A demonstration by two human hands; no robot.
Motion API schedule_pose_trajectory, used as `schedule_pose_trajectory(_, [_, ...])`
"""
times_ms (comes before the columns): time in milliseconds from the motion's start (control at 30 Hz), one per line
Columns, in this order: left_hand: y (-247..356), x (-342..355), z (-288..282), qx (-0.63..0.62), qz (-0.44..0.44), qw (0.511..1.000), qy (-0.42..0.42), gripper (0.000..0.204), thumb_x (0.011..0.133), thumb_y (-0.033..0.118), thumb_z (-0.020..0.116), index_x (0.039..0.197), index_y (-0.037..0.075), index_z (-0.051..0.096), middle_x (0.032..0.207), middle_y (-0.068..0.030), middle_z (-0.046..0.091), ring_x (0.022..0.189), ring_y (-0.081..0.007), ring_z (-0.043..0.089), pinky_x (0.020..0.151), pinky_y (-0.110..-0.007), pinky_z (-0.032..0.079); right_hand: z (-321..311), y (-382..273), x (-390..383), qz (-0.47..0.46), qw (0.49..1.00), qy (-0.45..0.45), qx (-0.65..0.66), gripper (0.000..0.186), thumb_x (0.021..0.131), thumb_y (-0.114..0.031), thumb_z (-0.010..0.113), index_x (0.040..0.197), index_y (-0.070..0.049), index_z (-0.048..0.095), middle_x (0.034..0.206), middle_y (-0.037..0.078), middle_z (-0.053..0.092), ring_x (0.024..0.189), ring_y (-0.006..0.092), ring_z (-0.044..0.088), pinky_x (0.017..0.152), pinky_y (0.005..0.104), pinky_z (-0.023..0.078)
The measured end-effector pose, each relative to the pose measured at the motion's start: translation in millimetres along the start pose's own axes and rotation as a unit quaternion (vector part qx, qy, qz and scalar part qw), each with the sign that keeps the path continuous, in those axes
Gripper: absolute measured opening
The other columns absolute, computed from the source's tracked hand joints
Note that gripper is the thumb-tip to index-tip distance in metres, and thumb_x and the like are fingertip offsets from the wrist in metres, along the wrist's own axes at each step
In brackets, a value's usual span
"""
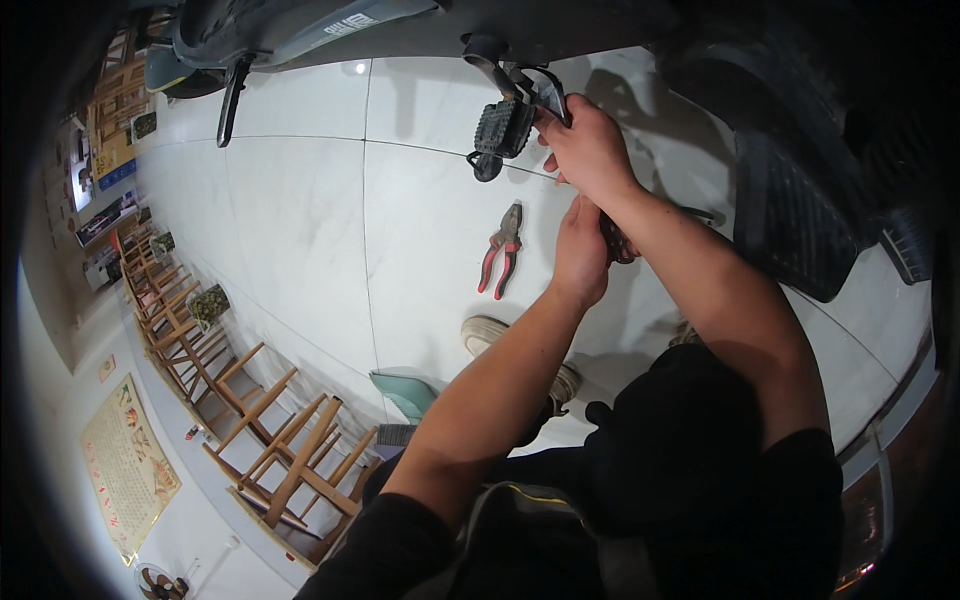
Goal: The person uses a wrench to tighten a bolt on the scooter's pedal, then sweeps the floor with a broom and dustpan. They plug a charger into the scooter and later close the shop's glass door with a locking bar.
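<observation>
Two bare hands work under a dark scooter [300,30], whose body is cut off at the top edge. The right hand [590,150] has its fingers curled tight around a black bracket [545,95], just beside one ribbed foot pedal [503,128] hanging left of the fingertips. The left hand [582,250] grips one dark tool [618,243], mostly hidden behind it, perhaps a wrench. One pair of red-handled pliers [503,255] lies on the white tiled floor [300,230], left of the left fingers. Several wooden stools [280,440] line the wall.
</observation>
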State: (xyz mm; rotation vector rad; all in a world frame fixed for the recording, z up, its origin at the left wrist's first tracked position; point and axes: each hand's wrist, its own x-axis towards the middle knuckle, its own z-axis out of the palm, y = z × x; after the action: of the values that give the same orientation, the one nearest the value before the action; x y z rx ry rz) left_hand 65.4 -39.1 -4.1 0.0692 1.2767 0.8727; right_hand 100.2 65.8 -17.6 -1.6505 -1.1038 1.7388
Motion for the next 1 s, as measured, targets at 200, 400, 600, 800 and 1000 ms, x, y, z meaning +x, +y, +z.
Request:
schedule_pose_trajectory(200, [-1.8, 3.0, -1.2, -0.025, 0.018, 1.000, 0.006, 0.025, 0.101, 0.029, 0.039, 0.104, 0.008, 0.053, 0.078, -0.0051, 0.057, 0.063, -0.0166, 0.052, 0.055, -0.031, 0.039, 3.1, 3.5, 5.6, -0.015, 1.000, -0.010, -0.008, 0.026, 0.096, -0.023, 0.060, 0.097, 0.002, 0.057, 0.084, 0.009, 0.067, 0.059, 0.0145, 0.063, 0.050, 0.0300, 0.052])
schedule_pose_trajectory(400, [3.1, 4.0, -3.1, -0.028, 0.016, 0.999, 0.002, 0.032, 0.104, 0.034, 0.036, 0.106, 0.006, 0.052, 0.077, -0.0053, 0.059, 0.058, -0.0160, 0.055, 0.051, -0.029, 0.041, 6.5, 3.7, 7.7, -0.042, 0.997, -0.016, 0.056, 0.023, 0.095, -0.020, 0.060, 0.093, 0.003, 0.057, 0.077, 0.011, 0.067, 0.057, 0.0190, 0.063, 0.053, 0.0339, 0.051])
schedule_pose_trajectory(600, [3.2, 7.3, -1.8, -0.030, 0.015, 0.999, 0.014, 0.033, 0.105, 0.035, 0.037, 0.108, 0.006, 0.052, 0.076, -0.0041, 0.059, 0.057, -0.0139, 0.054, 0.050, -0.027, 0.041, 2.8, 1.9, 5.7, -0.022, 1.000, 0.008, -0.017, 0.028, 0.092, -0.026, 0.063, 0.092, 0.002, 0.058, 0.075, 0.012, 0.069, 0.065, 0.0247, 0.066, 0.064, 0.0380, 0.051])
schedule_pose_trajectory(800, [-1.2, 10.5, -8.4, -0.030, 0.008, 0.999, 0.023, 0.031, 0.104, 0.032, 0.039, 0.112, 0.006, 0.053, 0.079, -0.0024, 0.058, 0.058, -0.0124, 0.051, 0.051, -0.027, 0.040, 9.6, 6.5, 8.8, -0.054, 0.998, 0.022, 0.003, 0.029, 0.094, -0.028, 0.062, 0.096, 0.000, 0.058, 0.076, 0.013, 0.068, 0.074, 0.0277, 0.066, 0.070, 0.0394, 0.050])
schedule_pose_trajectory(1000, [-1.4, 14.8, -20.7, -0.010, 0.011, 1.000, 0.001, 0.033, 0.103, 0.034, 0.039, 0.109, 0.005, 0.053, 0.089, -0.0079, 0.063, 0.072, -0.0196, 0.060, 0.062, -0.034, 0.048, 15.5, 12.8, 12.8, -0.044, 0.998, 0.031, -0.030, 0.027, 0.096, -0.027, 0.060, 0.102, -0.001, 0.057, 0.083, 0.014, 0.067, 0.080, 0.0271, 0.065, 0.071, 0.0386, 0.049])
